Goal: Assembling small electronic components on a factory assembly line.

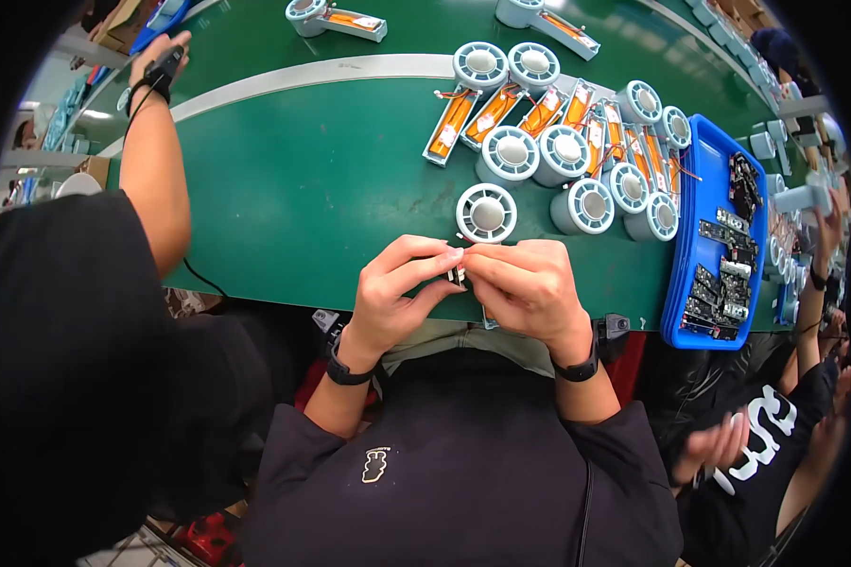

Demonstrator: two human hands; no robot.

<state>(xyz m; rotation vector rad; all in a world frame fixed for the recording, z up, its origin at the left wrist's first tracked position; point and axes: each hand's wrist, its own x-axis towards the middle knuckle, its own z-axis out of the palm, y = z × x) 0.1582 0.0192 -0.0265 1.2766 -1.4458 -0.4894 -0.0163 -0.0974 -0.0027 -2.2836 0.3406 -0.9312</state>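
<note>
Near the table's front edge, my left hand (402, 283) and my right hand (529, 288) meet with fingertips pinched together. Between them shows a small white-and-dark part (458, 275), mostly covered by fingers. Right beyond the fingertips lies a light-blue round fan head (486, 214) with a grey centre, a bit of red wire at its lower edge. Whatever joins it to the hands is hidden. A sliver of light-blue casing peeks out below my right hand.
Several fan heads (510, 154) with opened handles, orange battery cells (451, 124) and loose wires crowd the green table (284, 189). On the right stand stacked blue trays (676, 283) holding circuit boards (719, 293). Another person's arm (156, 161) reaches in at left; co-workers sit at right.
</note>
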